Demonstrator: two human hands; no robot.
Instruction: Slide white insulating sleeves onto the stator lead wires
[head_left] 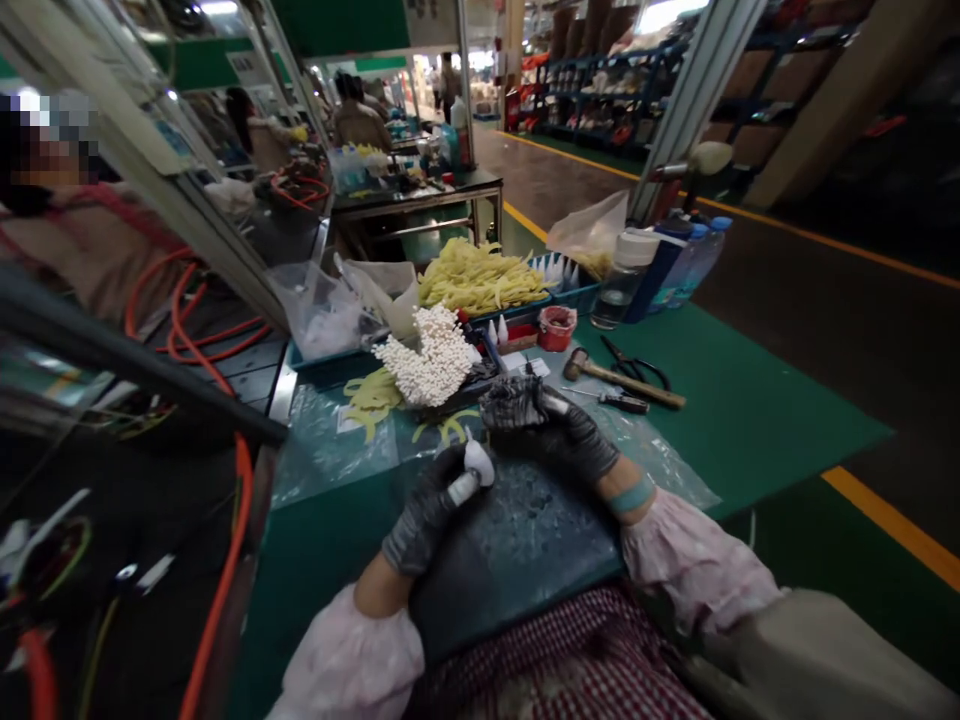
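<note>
My left hand (pixel 426 515), in a dark grey glove with white wrapping on the thumb, is closed around a small white squeeze bottle (pixel 478 462). The bottle's pointed nozzle tilts up and away from me. My right hand (pixel 536 412), gloved alike, has its fingers curled in at the far edge of a dark work pad (pixel 532 530); what they hold, if anything, is hidden. Just beyond both hands stands a dense bundle of thin white sticks with rounded tips, like cotton swabs (pixel 427 358). Pale yellow curved strips (pixel 454 428) lie between the bundle and my left hand.
Behind stand a heap of yellow strips (pixel 480 278), white nozzle bottles (pixel 559 270) and a red pot (pixel 556 328). To the right lie a hammer (pixel 626 380), scissors (pixel 637 362) and a screwdriver (pixel 619 402), near drink bottles (pixel 694 262). Orange hoses (pixel 238 500) hang left; a person (pixel 82 250) sits there.
</note>
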